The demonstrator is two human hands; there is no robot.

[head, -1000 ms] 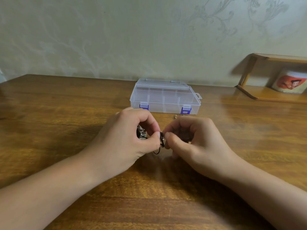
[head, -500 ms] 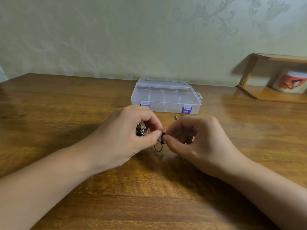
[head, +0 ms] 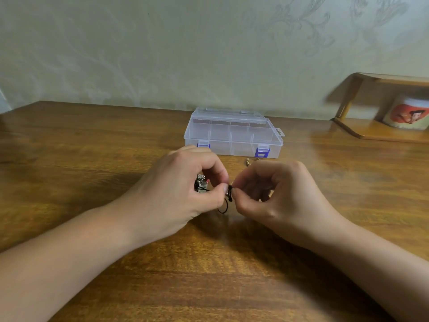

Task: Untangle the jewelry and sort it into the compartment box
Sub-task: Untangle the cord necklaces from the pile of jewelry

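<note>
A tangle of jewelry (head: 228, 194) on a thin black cord sits between my two hands, just above the wooden table (head: 92, 147). My left hand (head: 178, 194) pinches one side of the cord, and silver metal charms (head: 201, 184) show inside its curled fingers. Facing it, my right hand (head: 274, 194) pinches the other side of the knot. A small loop of cord hangs below the fingertips. The clear plastic compartment box (head: 234, 133) with purple latches lies closed on the table behind my hands.
A small gold piece (head: 248, 161) lies on the table in front of the box's right latch. A wooden shelf (head: 380, 133) with a printed mug (head: 406, 112) stands at the far right against the wall.
My hands have stayed together at the knot and risen slightly toward the box. The hanging loop of black cord shows more clearly below the fingertips.
</note>
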